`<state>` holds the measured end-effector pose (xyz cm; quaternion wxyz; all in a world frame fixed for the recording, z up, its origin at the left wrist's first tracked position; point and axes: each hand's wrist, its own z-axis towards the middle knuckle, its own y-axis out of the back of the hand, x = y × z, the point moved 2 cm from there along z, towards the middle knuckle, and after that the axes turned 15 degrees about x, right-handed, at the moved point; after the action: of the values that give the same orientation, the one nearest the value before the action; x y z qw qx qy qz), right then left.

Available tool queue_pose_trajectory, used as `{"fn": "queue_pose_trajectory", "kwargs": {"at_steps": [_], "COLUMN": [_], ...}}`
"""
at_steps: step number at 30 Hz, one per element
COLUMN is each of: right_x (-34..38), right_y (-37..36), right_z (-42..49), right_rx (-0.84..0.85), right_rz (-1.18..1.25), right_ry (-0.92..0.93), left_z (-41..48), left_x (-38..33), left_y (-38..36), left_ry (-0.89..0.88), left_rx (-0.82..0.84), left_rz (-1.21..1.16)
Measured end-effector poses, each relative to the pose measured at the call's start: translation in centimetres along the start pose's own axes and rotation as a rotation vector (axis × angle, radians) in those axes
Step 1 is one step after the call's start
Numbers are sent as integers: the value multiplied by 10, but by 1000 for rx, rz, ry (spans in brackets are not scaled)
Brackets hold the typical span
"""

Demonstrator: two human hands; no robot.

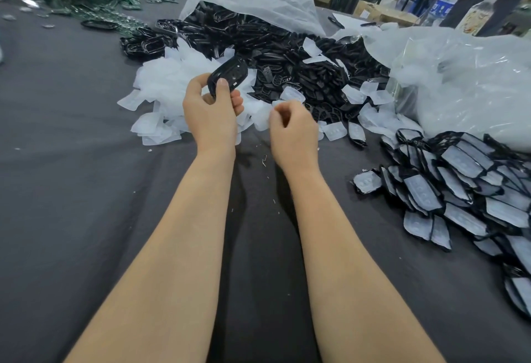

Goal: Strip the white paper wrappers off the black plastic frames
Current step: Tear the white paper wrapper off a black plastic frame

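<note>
Over the grey cloth [86,190] the left hand [211,107] is gripping a bare black frame [228,76] above the wrapper pile [161,81], the right hand [293,130] hovering curled, contents indiscernible; a careless drop is risking burying it there.

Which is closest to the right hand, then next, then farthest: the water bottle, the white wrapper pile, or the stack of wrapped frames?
1. White wrapper pile: just in front of the right hand, almost touching its fingers.
2. Stack of wrapped frames: off to its right side.
3. Water bottle: far back on the right.
</note>
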<state>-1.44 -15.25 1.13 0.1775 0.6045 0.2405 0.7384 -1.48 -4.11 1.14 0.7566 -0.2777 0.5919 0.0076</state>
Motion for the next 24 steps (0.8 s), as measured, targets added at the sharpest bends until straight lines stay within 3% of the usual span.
{"fn": "queue_pose_trajectory", "kwargs": {"at_steps": [3,6,24], "right_x": [-6,-9,-21], "right_y": [9,13,30], "right_z": [2,4,4], "right_rx": [32,100,-61], "right_rz": [554,739,712], "right_ry": [-86,-121,-109], "left_z": [-1,-3,-5], "left_x": [5,10,13], "left_y": [-3,-7,-8], "left_ry": [58,97,86], "left_rx": [86,173,222], "left_rz": [81,165,292]}}
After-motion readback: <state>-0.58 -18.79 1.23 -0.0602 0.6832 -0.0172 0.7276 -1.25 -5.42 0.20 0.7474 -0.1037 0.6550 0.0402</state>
